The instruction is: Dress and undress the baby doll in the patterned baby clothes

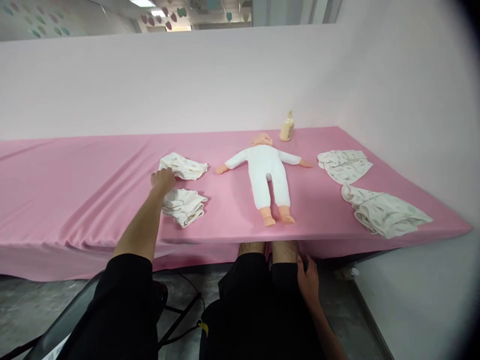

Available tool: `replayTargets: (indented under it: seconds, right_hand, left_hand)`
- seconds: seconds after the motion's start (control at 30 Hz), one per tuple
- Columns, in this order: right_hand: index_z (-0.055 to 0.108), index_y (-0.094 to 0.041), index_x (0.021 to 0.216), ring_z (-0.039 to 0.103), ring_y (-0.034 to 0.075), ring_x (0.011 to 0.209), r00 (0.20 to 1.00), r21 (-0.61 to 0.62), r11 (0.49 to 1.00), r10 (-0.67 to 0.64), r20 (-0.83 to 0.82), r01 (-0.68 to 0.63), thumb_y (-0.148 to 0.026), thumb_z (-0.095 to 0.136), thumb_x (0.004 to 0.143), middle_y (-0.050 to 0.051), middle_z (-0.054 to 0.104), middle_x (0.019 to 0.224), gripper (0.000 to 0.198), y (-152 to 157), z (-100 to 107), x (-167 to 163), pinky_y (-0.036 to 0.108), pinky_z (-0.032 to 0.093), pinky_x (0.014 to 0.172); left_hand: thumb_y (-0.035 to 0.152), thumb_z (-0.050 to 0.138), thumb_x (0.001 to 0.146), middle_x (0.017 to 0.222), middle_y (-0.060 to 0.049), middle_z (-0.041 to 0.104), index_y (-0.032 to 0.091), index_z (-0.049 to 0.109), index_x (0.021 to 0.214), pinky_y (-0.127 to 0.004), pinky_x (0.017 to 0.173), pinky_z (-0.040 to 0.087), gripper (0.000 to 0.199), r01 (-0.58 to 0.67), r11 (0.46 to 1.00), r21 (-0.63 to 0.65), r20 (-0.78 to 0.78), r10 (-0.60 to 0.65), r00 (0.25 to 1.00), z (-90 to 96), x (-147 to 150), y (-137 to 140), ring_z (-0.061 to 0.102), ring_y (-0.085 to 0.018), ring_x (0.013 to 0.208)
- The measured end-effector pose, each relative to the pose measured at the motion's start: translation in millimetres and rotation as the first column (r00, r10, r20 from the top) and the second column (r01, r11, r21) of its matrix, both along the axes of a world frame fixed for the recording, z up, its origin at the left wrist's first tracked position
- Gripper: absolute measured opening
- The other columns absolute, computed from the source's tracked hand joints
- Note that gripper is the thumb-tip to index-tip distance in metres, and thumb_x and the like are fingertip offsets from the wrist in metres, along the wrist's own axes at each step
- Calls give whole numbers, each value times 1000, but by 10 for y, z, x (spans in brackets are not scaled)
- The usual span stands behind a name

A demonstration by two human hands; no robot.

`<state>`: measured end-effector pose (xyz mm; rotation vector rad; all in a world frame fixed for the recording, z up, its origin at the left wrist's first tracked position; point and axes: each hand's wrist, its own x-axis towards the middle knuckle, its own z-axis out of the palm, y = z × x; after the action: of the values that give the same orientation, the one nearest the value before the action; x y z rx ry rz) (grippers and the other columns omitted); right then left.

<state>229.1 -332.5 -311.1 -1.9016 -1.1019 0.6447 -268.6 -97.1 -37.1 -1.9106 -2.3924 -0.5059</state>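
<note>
My left hand [164, 181] is closed at the left edge of a folded white patterned cloth [184, 166], its curled fingertips partly hidden. Just below lies a second folded patterned cloth [184, 206], close to my wrist. My right hand [308, 280] rests under the table edge on my right knee, fingers stretched out and holding nothing. A baby doll [267, 167] in a white body suit lies on its back between the piles of cloth, arms spread and feet toward me.
A pink sheet [93, 200] covers the table. Near the back wall stands a pale yellow pump bottle [287, 127]. Two more patterned cloths, an upper one [345, 166] and a lower one [388, 210], lie on the right. A chair [71, 312] stands at lower left.
</note>
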Motion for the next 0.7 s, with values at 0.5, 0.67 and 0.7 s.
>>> replayTargets:
  seconds: [0.5,0.67,0.7]
  right_hand:
    - [59,-27,133,57,29,125,851,564,682,519,76,-466,-35,64,91,10,63,132,43,-87,2427,-786,54,44,109]
    - [60,-25,131,60,26,119,647,554,596,752,-128,-582,-40,73,84,7,64,129,51,70,2981,-997,44,52,101]
    - [62,-23,127,60,26,118,628,551,592,764,-151,-588,-41,73,84,8,65,126,48,95,3002,-1009,43,53,101]
  left_hand:
    - [53,51,97,72,-4,63,3,60,102,-18,50,37,51,362,859,362,724,-503,471,1439,1516,-1423,51,-5,50]
    - [50,68,86,64,1,61,17,64,90,-18,40,36,33,691,706,155,803,-497,329,1384,1865,-2073,51,-8,45]
    - [47,72,83,71,0,64,19,66,96,-19,44,42,31,740,665,104,790,-507,344,1375,1861,-2143,57,-11,52]
